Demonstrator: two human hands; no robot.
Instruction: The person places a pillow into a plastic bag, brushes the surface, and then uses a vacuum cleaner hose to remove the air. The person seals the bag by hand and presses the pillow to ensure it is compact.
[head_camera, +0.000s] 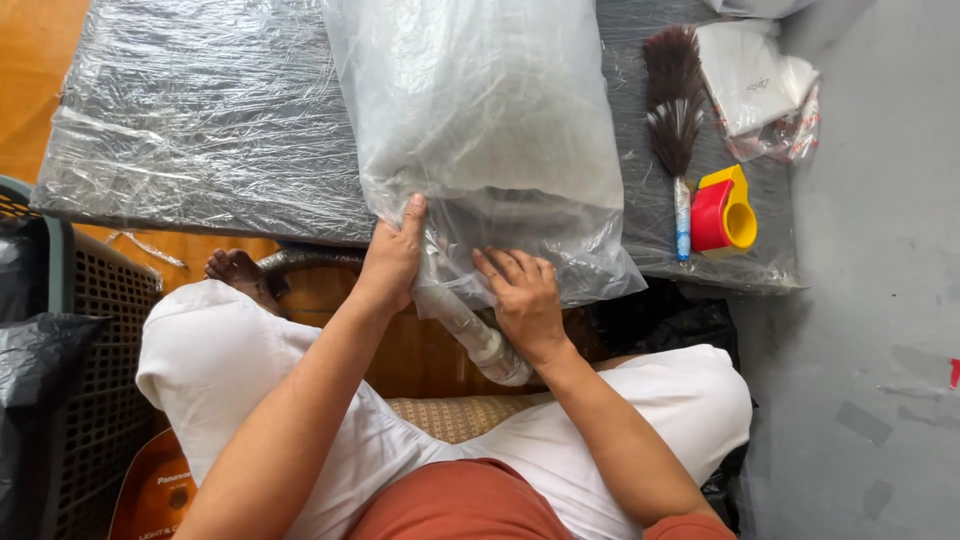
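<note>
We see a large clear plastic bag (490, 130), crinkled and cloudy, lying lengthwise across the film-wrapped bench with its lower end hanging over the near edge. It is stuffed with something pale grey that fills it like a pillow. From its open lower end a white tube (470, 335) sticks out at a slant toward the lap, itself sheathed in thin plastic. The bag's mouth bunches loosely around that tube, wrinkled and partly flattened.
</note>
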